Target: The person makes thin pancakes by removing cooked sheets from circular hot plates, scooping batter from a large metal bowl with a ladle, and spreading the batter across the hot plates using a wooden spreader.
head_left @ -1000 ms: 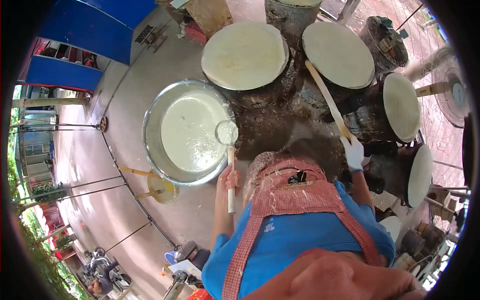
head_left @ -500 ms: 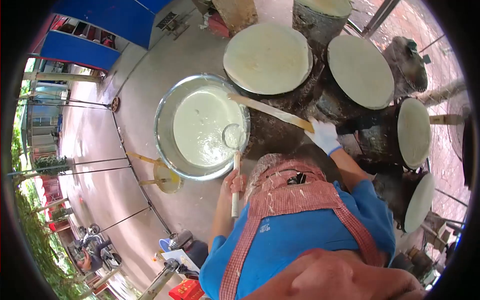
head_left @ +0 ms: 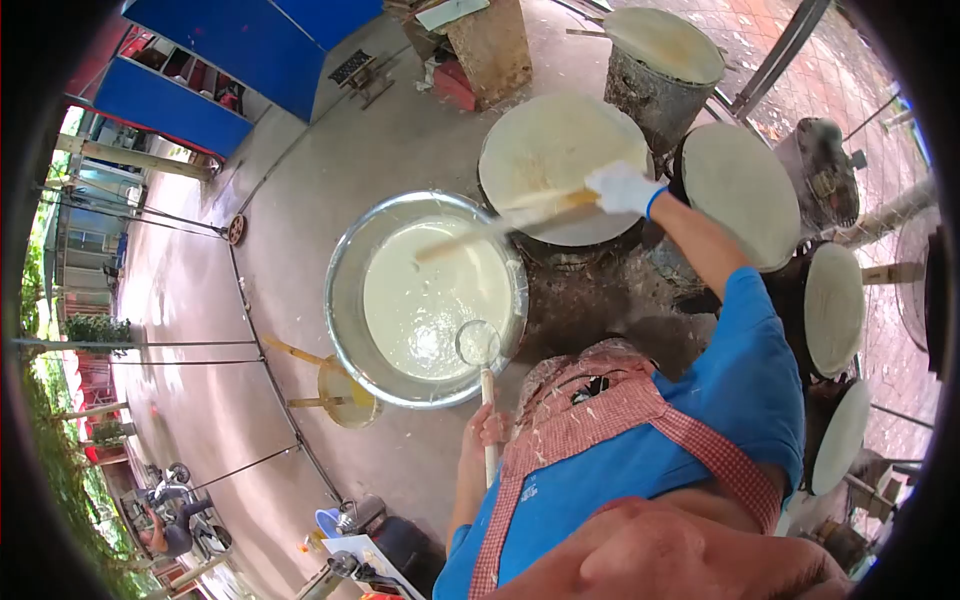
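My bare left hand [head_left: 487,428] is wrapped round the pale handle of a ladle [head_left: 479,343], whose round bowl lies at the near right side of the batter, just inside the rim. White batter [head_left: 425,285] partly fills a wide metal basin [head_left: 345,350]. In a white glove, my right hand [head_left: 624,188] is closed on a long flat wooden spatula [head_left: 545,208], slightly smeared by motion. The spatula's far end reaches over the basin. Under my right hand is a round griddle [head_left: 555,145] covered with a thin pale sheet of batter.
Several more round griddles on drum stoves, such as this griddle [head_left: 740,195], curve round on my right. A yellowish strainer [head_left: 345,395] with wooden handles sits left of the basin. A box-like stand [head_left: 490,50] is at the back. A person [head_left: 175,530] is at the far lower left.
My right hand has moved up and forward with the spatula, from beside the stoves to over the large griddle. The spatula's tip now hangs over the basin. My left hand still grips the ladle.
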Available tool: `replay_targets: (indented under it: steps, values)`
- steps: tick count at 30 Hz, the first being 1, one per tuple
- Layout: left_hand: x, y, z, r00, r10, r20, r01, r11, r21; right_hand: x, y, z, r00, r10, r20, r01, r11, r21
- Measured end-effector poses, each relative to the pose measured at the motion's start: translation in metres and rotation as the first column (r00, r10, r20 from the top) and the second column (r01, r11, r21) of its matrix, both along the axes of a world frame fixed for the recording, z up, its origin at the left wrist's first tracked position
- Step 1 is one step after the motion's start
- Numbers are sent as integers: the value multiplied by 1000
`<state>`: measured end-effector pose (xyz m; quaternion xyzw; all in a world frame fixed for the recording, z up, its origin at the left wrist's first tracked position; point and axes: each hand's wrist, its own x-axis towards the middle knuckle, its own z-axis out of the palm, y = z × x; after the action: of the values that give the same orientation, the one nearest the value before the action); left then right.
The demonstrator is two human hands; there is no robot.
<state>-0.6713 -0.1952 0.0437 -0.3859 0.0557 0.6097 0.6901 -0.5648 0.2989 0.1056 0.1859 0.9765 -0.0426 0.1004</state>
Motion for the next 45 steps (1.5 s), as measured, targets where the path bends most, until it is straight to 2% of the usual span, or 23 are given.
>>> replay_targets:
  steps: [1,3,5,7,11,13,16,18,20,22,25,26,27,30,33,35,36,38,40,41,42,43,45]
  values:
    - [0,4,-3,999,11,38,-10,1000,-21,-10,20,17,998,-38,-44,37,999,-23]
    - [4,18,2,999,39,-31,-39,999,-20,-24,77,45,914,86,-397,-76,996,40]
    - [10,39,5,993,69,-99,-71,997,-19,-48,140,85,941,-45,-337,58,998,29]
    - [22,60,5,984,144,-102,-133,985,108,-70,247,80,895,-173,-412,158,985,-70]
    - [54,103,7,960,264,-92,-250,958,137,-29,261,221,736,-493,-464,424,870,-252]
    - [72,120,17,953,281,-113,-271,958,95,11,312,215,492,-591,-639,302,804,-512]
    - [90,159,48,954,298,-12,-299,954,-6,76,440,160,334,-679,-654,281,734,-619]
    - [92,167,52,947,305,-98,-317,936,-151,111,440,117,44,-793,-608,134,607,-783]
    - [87,174,43,957,285,-56,-290,952,-98,137,447,70,-165,-821,-547,90,540,-837]
    - [82,182,39,959,284,-20,-285,958,-37,163,479,-7,-254,-817,-518,238,466,-852]
    - [77,183,30,959,163,-233,-208,961,-181,179,513,-133,-355,-781,-513,466,328,-822]
    - [77,176,20,913,96,-397,-221,934,-282,179,517,-168,-391,-773,-500,505,274,-819]
    - [79,184,30,889,82,-450,-250,910,-329,173,509,-181,-531,-789,-308,454,41,-890]
    - [81,197,52,859,28,-512,-263,880,-394,164,509,-211,-620,-769,-157,239,6,-971]
    - [85,203,71,845,-49,-533,-218,877,-427,187,564,-260,-465,-871,-157,351,-19,-936]
    - [89,208,71,817,-110,-566,-227,841,-491,179,489,-155,-370,-884,-284,690,-57,-722]
    - [87,202,59,844,6,-537,-321,807,-495,172,440,-87,-324,-889,-323,817,-91,-569]
    - [91,198,61,862,155,-482,-392,808,-440,166,408,-76,-164,-873,-459,878,83,-472]
    - [93,199,56,810,294,-508,-464,851,-246,143,369,-63,88,-816,-571,814,390,-431]
    - [92,204,72,806,463,-367,-533,839,-110,125,332,-47,108,-881,-461,588,431,-685]
    - [85,185,55,828,558,-57,-558,829,28,103,305,-34,177,-901,-395,435,432,-790]
    - [90,167,35,789,613,36,-607,771,192,80,278,-22,250,-914,-320,283,385,-879]
    - [81,153,43,687,587,-428,-582,797,159,41,226,-14,546,-835,-71,404,337,-850]
